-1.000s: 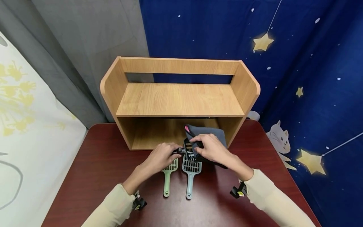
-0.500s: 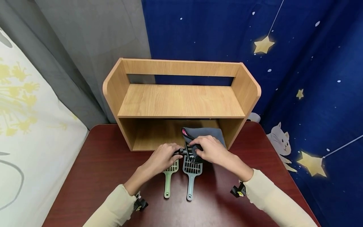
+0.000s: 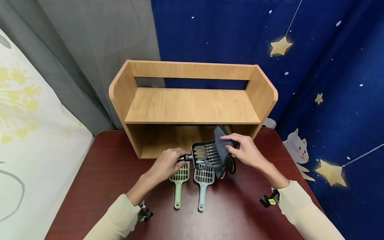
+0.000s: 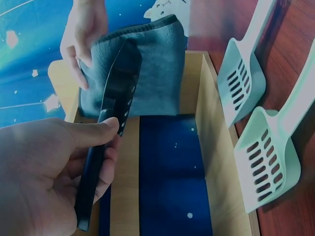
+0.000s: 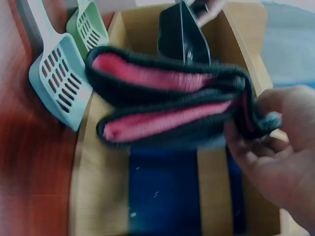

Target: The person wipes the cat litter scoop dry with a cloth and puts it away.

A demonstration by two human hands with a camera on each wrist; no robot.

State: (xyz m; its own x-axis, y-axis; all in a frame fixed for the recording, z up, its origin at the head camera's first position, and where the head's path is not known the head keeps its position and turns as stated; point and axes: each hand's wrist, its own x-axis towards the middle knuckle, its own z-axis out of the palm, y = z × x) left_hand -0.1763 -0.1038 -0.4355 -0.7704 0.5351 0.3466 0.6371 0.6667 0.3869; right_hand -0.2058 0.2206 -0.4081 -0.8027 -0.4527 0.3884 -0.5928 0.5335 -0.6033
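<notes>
My left hand (image 3: 168,164) grips the handle of a black slotted litter scoop (image 3: 207,155), held above the table with its scoop end to the right. In the left wrist view the thumb and fingers wrap the black handle (image 4: 91,182). My right hand (image 3: 246,150) pinches a folded grey cloth (image 3: 221,146) with dark edging at the scoop's far end. Pink lining (image 5: 162,123) shows between the folds in the right wrist view. Below lie a green litter scoop (image 3: 177,190) and a light blue litter scoop (image 3: 202,191), handles toward me.
A two-tier wooden shelf (image 3: 192,106) stands at the back of the dark red table (image 3: 114,186), right behind the hands. Its side panels rise at left and right. A blue star-patterned curtain (image 3: 216,33) and a grey curtain (image 3: 120,33) hang behind.
My right hand has moved right with the cloth, which now hangs upright at the scoop's end instead of covering it. The black scoop's slotted face now shows; my left hand has shifted slightly left.
</notes>
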